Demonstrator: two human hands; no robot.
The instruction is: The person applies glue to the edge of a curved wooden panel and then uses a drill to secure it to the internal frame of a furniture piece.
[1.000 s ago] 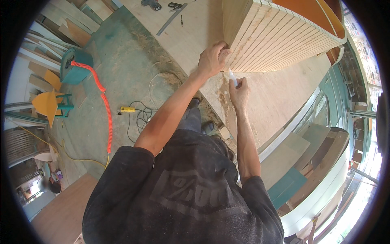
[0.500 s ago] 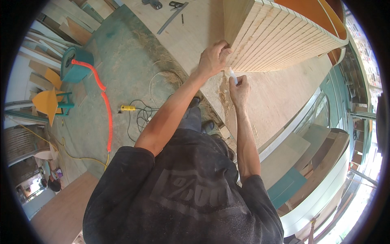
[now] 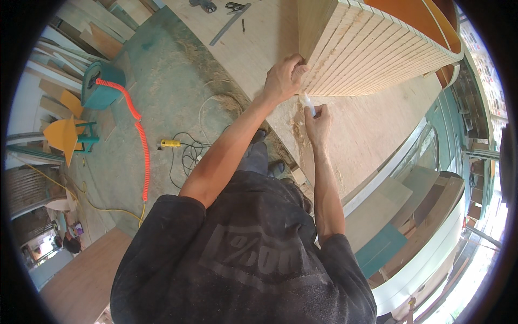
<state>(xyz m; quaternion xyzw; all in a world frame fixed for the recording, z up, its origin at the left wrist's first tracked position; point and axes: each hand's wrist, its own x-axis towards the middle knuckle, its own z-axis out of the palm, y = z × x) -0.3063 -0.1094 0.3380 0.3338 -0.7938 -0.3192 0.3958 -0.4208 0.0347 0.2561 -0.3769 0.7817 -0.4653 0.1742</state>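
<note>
A pale wooden panel scored with several parallel grooves stands tilted on a plywood worktop. My left hand is closed at its near left corner, fingers curled against the edge. Just below that corner, my right hand pinches a small translucent white bottle. Its narrow tip points up at the panel's lower edge; whether the tip touches the wood I cannot tell. Sawdust lies along the worktop beside the bottle.
A metal square and a dark pencil-like stick lie at the worktop's far end. On the floor to the left are a red coiled hose, a yellow connector with black cable, and a green bin. Boards are stacked at right.
My right hand and the bottle have shifted slightly down, away from the grooved face. My left hand stays at the panel's corner.
</note>
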